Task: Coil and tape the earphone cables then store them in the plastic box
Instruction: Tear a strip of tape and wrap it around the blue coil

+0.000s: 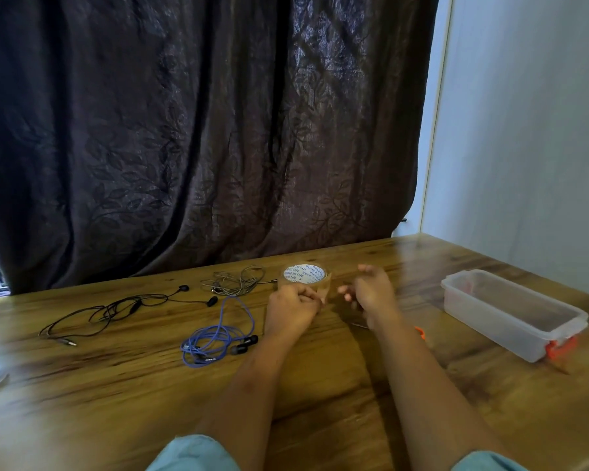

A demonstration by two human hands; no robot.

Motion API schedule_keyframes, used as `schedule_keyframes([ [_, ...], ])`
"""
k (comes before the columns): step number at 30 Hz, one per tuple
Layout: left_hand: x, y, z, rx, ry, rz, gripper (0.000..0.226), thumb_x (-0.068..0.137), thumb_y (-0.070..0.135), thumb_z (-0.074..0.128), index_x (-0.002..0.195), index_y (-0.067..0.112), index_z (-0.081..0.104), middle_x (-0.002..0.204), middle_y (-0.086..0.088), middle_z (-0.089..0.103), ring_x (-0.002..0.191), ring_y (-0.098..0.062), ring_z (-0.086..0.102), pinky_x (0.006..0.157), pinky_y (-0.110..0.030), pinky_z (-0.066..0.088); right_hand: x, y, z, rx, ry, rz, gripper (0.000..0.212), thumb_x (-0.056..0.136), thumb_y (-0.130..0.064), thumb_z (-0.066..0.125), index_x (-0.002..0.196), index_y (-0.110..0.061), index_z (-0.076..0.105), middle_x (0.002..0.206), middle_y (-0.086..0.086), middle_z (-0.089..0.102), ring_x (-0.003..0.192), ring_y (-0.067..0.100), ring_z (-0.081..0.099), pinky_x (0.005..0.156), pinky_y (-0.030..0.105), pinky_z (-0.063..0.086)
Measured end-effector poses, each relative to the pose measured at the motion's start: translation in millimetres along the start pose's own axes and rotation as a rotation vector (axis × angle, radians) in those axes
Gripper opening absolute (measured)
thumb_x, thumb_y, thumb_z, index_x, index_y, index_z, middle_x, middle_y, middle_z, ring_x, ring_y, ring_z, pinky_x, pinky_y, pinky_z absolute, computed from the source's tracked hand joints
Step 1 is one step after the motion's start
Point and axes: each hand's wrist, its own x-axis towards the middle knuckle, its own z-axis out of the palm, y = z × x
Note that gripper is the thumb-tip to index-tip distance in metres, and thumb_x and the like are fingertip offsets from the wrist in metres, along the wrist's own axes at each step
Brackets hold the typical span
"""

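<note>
Seemingly the tape roll is gripped by the left hand to steady it for the loosely open right hand, with the earphone cables left uncoiled alongside and the plastic box set well apart.

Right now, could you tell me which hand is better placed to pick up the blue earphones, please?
Left, probably: the blue earphones lie just beside the left hand, while the right hand hovers beyond the tape roll, towards the plastic box.

Earphones left of tape roll, box right
</note>
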Motion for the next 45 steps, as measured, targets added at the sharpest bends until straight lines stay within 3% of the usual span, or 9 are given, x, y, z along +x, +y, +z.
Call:
schedule_keyframes([
  [4,-1.1,-1.0,-3.6,-0.013,-0.021,-0.018,0.014,0.078,0.013,0.072,0.071,0.023,0.065,0.066,0.003,0.069,0.062,-0.012,0.064,0.068,-0.032,0.058,-13.3,-16.7,-31.2,-0.903,0.215,-0.262,0.025,0.089,-0.018,0.057,0.114,-0.020,0.054,0.106,0.007,0.063,0.097,0.027,0.062,0.078,0.037,0.050],
  [6,-2.9,-1.0,-4.9,-0.009,-0.025,-0.027,0.015,0.079,0.012,0.070,0.071,0.024,0.066,0.067,0.002,0.068,0.061,-0.012,0.064,0.066,-0.031,0.058,-19.9,-20.1,-44.9,-1.056,0.221,-0.173,0.007,0.091,-0.018,0.055,0.097,-0.015,0.058,0.103,0.006,0.061,0.100,0.026,0.060,0.076,0.036,0.045],
  [9,-5.3,-1.6,-6.8,-0.032,-0.033,-0.056,0.014,0.082,0.008,0.066,0.075,0.020,0.067,0.066,0.003,0.067,0.052,-0.006,0.060,0.054,-0.022,0.053,-20.1,-9.3,-50.8,-1.187,-0.005,0.035,0.012,0.088,-0.016,0.057,0.077,-0.012,0.055,0.098,0.006,0.062,0.085,0.022,0.058,0.073,0.033,0.044],
  [13,-6.5,-2.6,-7.2,-0.053,-0.005,-0.063,0.015,0.082,0.008,0.067,0.075,0.020,0.066,0.068,0.005,0.066,0.053,-0.008,0.060,0.060,-0.026,0.057,-20.1,-8.4,-47.9,-1.251,-0.160,0.012,0.015,0.086,-0.008,0.055,0.071,-0.012,0.055,0.084,0.007,0.058,0.080,0.022,0.055,0.069,0.031,0.044],
  [18,-6.1,-4.2,-6.7,-0.041,0.021,-0.013,0.013,0.082,0.018,0.070,0.073,0.024,0.064,0.071,0.002,0.068,0.057,-0.011,0.060,0.065,-0.030,0.056,-37.1,-9.6,-48.3,-1.274,-0.189,-0.077,0.028,0.083,-0.003,0.059,0.105,-0.015,0.069,0.106,0.006,0.065,0.091,0.020,0.062,0.075,0.031,0.053],
  [26,-5.6,-6.1,-4.4,-0.030,0.014,0.022,0.012,0.086,0.021,0.067,0.075,0.025,0.063,0.068,0.007,0.059,0.066,-0.013,0.056,0.067,-0.028,0.047,-58.3,-5.6,-32.4,-1.201,-0.215,-0.273,0.029,0.080,-0.013,0.071,0.110,-0.012,0.069,0.112,0.011,0.065,0.103,0.027,0.062,0.087,0.034,0.053],
  [33,-0.7,-13.4,-8.7,-0.071,0.098,-0.020,0.013,0.082,0.027,0.070,0.070,0.027,0.065,0.089,0.004,0.065,0.090,-0.026,0.066,0.085,-0.045,0.054,-73.7,-8.1,-15.4,-1.217,-0.219,-0.395,0.020,0.087,-0.011,0.061,0.105,-0.007,0.065,0.115,0.013,0.061,0.105,0.031,0.060,0.082,0.033,0.047],
  [36,-2.4,-12.7,-6.1,-0.119,0.095,-0.052,0.014,0.083,0.023,0.070,0.072,0.028,0.064,0.088,0.000,0.068,0.088,-0.024,0.067,0.085,-0.043,0.054,-77.1,-9.6,-16.5,-1.222,-0.195,-0.368,0.015,0.087,-0.015,0.065,0.100,-0.009,0.065,0.109,0.009,0.062,0.094,0.023,0.060,0.072,0.029,0.043],
  [45,-0.1,-14.2,-6.5,-0.220,0.112,-0.063,0.007,0.087,0.016,0.066,0.081,0.013,0.067,0.079,0.001,0.066,0.065,-0.010,0.061,0.082,-0.043,0.056,-86.9,-5.2,3.2,-1.401,-0.114,-0.361,0.023,0.096,-0.011,0.047,0.114,-0.011,0.061,0.118,0.007,0.060,0.106,0.022,0.059,0.069,0.029,0.041],
])
